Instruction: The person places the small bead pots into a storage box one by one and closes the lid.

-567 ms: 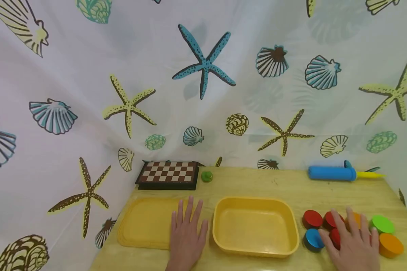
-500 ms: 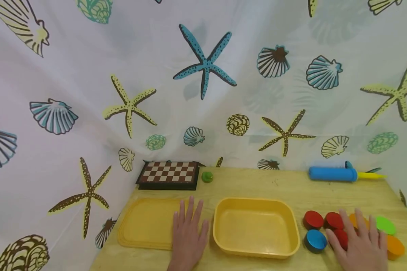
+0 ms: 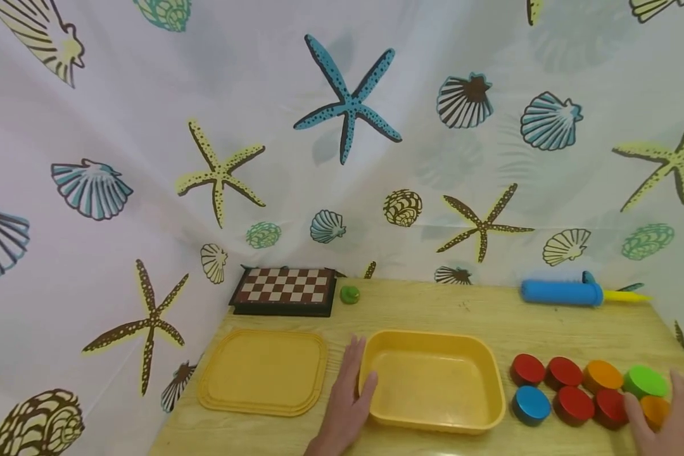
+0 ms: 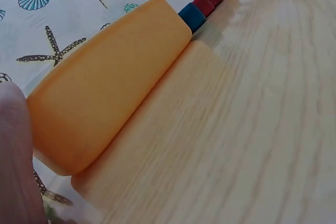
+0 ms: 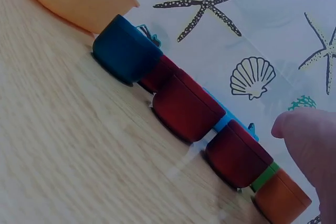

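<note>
A yellow plastic tub (image 3: 433,421) stands on the wooden table, and its inside shows nothing in it. Along its left wall is my left hand (image 3: 346,399), with extended fingers and the thumb near the rim. In the left wrist view, part of that hand (image 4: 18,166) shows right at the tub's end (image 4: 105,82). My right hand (image 3: 675,415) hovers by the right end of two rows of short coloured cylinders, its thumb overlapping an orange cylinder (image 3: 654,408). Others are a red one (image 3: 574,405), a blue one (image 3: 531,405) and a green one (image 3: 645,381). The right hand's thumb (image 5: 304,135) appears above them in the right wrist view.
A flat yellow lid (image 3: 262,373) lies left of the tub. Farther back are a folded checkerboard box (image 3: 285,288), a small green object (image 3: 350,294) and a blue pump (image 3: 561,292) with a yellow nozzle. A seashell-print curtain (image 3: 399,126) hangs behind the table.
My left hand has moved right from the lid's edge to the tub's side and turned. My right hand has moved right, uncovering most of the cylinders.
</note>
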{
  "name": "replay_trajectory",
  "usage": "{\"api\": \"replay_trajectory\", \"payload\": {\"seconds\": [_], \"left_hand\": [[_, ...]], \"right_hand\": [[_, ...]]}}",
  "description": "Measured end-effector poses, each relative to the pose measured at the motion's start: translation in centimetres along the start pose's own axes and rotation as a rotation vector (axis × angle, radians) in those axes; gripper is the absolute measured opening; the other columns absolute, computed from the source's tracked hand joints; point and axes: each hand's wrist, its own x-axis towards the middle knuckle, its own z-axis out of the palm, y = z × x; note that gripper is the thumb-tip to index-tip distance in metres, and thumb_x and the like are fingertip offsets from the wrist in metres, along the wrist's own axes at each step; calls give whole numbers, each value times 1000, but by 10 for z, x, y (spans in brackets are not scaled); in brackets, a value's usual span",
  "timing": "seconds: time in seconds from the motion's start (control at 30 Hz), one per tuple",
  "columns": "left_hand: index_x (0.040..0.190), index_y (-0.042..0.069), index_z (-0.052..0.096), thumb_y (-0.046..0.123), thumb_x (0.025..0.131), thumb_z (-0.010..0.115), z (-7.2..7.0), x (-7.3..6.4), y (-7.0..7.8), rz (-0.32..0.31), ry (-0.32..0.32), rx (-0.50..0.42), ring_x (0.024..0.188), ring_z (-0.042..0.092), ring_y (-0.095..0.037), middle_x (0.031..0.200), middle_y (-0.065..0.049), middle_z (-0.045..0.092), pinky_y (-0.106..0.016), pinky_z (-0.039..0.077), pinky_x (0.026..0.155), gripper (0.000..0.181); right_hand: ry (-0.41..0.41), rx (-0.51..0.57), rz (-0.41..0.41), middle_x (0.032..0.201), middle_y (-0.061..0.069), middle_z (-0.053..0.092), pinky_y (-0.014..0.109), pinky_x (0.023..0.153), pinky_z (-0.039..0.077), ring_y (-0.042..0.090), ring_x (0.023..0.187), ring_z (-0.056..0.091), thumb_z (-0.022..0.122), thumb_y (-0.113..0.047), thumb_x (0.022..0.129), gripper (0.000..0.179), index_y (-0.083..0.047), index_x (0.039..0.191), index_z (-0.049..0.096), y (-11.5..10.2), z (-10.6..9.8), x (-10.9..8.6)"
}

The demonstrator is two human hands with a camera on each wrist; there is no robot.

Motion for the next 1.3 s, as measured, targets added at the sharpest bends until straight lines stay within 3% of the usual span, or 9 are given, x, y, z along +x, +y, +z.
{"api": "replay_trajectory", "payload": {"seconds": [0.1, 0.2, 0.33, 0.43, 0.57, 0.8, 0.97, 1.13, 1.3], "left_hand": [[168, 14, 22, 30, 113, 47, 3, 0, -5, -31, 0, -137, 159, 20, -25, 173, -7, 21, -50, 23, 127, 62], [166, 8, 25, 26, 115, 43, 5, -1, -8, -40, 14, -202, 156, 26, -22, 171, -7, 26, -42, 25, 125, 58], [166, 11, 29, 27, 116, 38, 6, -1, -8, -61, 31, -201, 154, 30, -16, 170, -2, 30, -40, 25, 125, 53], [165, 11, 29, 27, 116, 37, 7, -1, -8, -62, 29, -205, 153, 30, -15, 169, -2, 31, -40, 26, 125, 52], [166, 11, 28, 27, 116, 35, 8, -1, -10, -58, 16, -219, 153, 30, -14, 170, -2, 30, -35, 26, 124, 52], [167, 15, 23, 28, 117, 31, 6, -1, -11, -36, -18, -240, 154, 27, -12, 172, -2, 26, -28, 24, 124, 52], [168, 20, 21, 29, 117, 30, 4, 2, -10, -6, -42, -256, 156, 23, -12, 173, -1, 22, -17, 20, 122, 52], [168, 20, 20, 28, 117, 34, 4, 4, -10, -17, -56, -260, 156, 22, -13, 174, 0, 20, -19, 21, 122, 54], [168, 19, 21, 26, 116, 37, 6, 2, -11, 8, -39, -222, 155, 25, -14, 173, -2, 21, -18, 23, 120, 55]], "right_hand": [[-60, 99, 45, 168, 34, 6, 70, 120, 24, 57, 148, 22, 49, -56, 104, 98, -1, 166, -2, 2, 0, 7], [-122, 177, 56, 165, 38, 9, 72, 119, 26, 60, 146, 24, 48, -53, 104, 97, 4, 164, -1, 4, -1, 16], [-153, 230, 33, 164, 39, 11, 72, 118, 26, 60, 145, 24, 49, -43, 105, 91, 7, 164, 1, 6, -2, 27], [-123, 250, -21, 162, 42, 17, 72, 118, 25, 61, 145, 25, 51, -31, 105, 84, 8, 163, 5, 7, -3, 35], [-114, 213, -56, 153, 46, 27, 72, 117, 28, 63, 139, 30, 53, -20, 103, 78, 12, 160, 12, 8, -4, 46], [-219, 137, -9, 149, 49, 30, 71, 114, 34, 64, 134, 36, 56, -30, 104, 82, 18, 156, 15, 9, -6, 56], [-234, 132, -18, 147, 50, 29, 71, 114, 34, 64, 132, 37, 58, -33, 102, 87, 21, 154, 15, 8, -8, 57], [-223, 137, -43, 140, 51, 35, 70, 109, 39, 64, 126, 42, 61, -28, 100, 78, 23, 148, 25, 10, -8, 56], [-214, 180, 1, 140, 50, 34, 70, 109, 39, 62, 127, 40, 64, -27, 98, 81, 24, 146, 24, 11, -5, 56]]}}
